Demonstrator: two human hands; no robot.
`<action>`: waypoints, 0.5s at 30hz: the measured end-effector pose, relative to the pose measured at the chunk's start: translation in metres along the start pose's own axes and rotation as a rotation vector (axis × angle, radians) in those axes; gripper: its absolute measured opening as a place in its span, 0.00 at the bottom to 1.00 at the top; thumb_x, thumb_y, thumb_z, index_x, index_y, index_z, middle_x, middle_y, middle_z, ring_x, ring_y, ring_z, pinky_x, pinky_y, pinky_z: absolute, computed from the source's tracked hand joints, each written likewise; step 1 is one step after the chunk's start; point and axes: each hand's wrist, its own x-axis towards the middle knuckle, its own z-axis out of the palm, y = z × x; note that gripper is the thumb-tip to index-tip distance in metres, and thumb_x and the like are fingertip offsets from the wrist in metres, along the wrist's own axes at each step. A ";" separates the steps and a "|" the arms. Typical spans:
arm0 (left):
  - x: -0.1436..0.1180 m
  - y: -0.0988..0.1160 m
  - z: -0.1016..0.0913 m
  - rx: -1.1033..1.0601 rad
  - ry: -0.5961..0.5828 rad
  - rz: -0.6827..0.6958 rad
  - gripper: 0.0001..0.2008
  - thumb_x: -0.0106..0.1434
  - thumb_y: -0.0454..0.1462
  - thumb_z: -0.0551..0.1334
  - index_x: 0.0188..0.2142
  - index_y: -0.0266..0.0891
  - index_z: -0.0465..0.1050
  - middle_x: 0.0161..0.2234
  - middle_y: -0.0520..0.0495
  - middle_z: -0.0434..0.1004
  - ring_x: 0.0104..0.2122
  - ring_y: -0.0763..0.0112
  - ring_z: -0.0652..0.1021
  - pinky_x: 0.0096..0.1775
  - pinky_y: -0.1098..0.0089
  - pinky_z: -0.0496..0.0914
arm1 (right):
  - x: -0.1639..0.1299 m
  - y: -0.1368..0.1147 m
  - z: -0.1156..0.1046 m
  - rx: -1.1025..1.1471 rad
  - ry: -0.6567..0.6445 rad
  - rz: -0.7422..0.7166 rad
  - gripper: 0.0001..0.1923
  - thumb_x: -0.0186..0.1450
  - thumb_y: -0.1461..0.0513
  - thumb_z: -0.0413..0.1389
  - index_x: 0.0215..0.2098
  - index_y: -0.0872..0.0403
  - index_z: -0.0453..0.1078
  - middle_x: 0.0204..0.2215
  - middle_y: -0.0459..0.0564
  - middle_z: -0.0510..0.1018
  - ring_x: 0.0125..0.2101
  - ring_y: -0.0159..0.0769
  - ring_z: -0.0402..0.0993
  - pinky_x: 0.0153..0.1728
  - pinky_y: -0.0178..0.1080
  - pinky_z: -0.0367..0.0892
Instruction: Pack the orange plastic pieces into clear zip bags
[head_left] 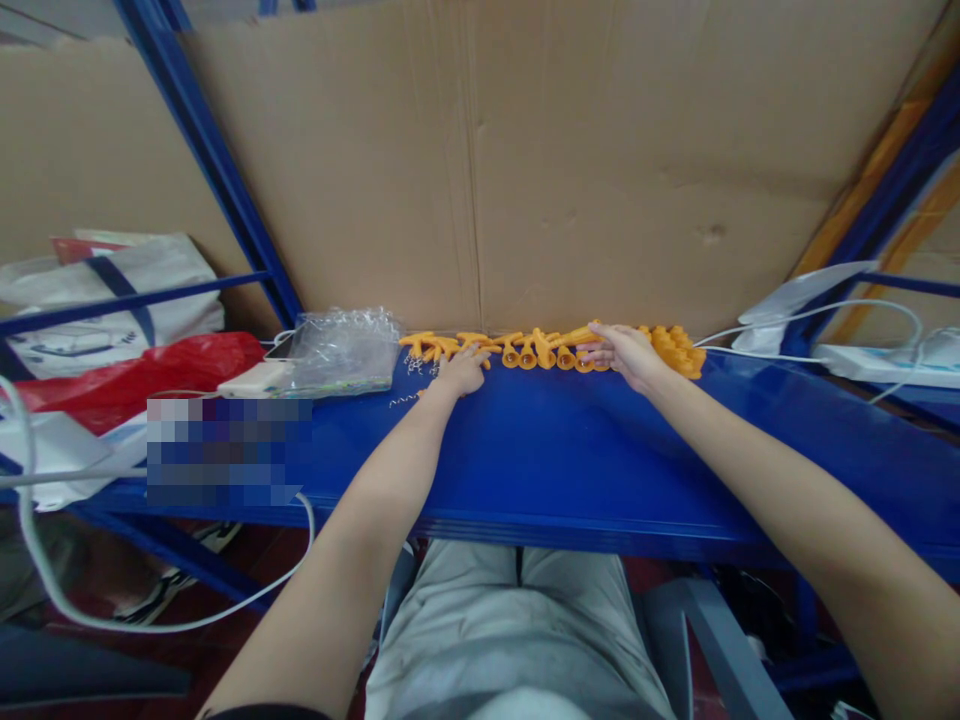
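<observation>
A row of orange plastic pieces lies along the back of the blue table. My left hand [463, 372] is at the left group of branched orange pieces [424, 343], its fingers curled on one of them; the fingertips are partly hidden. Thin coiled wires [411, 361] hang by these pieces. In the middle stand orange pieces with round cup-like ends [527, 357] facing me. My right hand [628, 356] pinches an orange piece [587, 334] above the right end of this row. Beside that hand sits a dense cluster of orange pieces [677, 350].
Clear plastic bags [345, 350] lie left of the pieces, near a white box [255, 380] and a red plastic bag [165, 370]. A cardboard sheet [585, 170] stands behind the blue table [547, 450]. White cables and a power strip [892, 365] are at the right.
</observation>
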 end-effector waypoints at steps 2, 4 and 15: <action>0.000 0.002 -0.001 0.013 0.017 -0.032 0.28 0.66 0.36 0.48 0.65 0.53 0.63 0.70 0.51 0.52 0.68 0.53 0.57 0.64 0.42 0.53 | 0.000 0.000 0.000 -0.004 -0.001 0.001 0.11 0.68 0.62 0.57 0.28 0.53 0.63 0.23 0.48 0.81 0.19 0.28 0.75 0.22 0.28 0.68; -0.001 0.004 -0.002 0.032 0.031 -0.070 0.27 0.67 0.37 0.48 0.64 0.51 0.64 0.69 0.49 0.55 0.67 0.51 0.59 0.63 0.42 0.54 | 0.000 0.000 0.000 -0.011 -0.003 0.003 0.11 0.68 0.62 0.57 0.29 0.53 0.64 0.23 0.48 0.81 0.19 0.28 0.74 0.22 0.28 0.68; -0.002 0.004 0.000 0.056 0.111 -0.260 0.23 0.67 0.37 0.49 0.58 0.46 0.71 0.63 0.37 0.65 0.63 0.46 0.64 0.58 0.39 0.58 | 0.001 0.003 -0.003 -0.024 -0.023 -0.028 0.12 0.67 0.59 0.58 0.28 0.52 0.65 0.27 0.50 0.82 0.20 0.28 0.74 0.21 0.29 0.67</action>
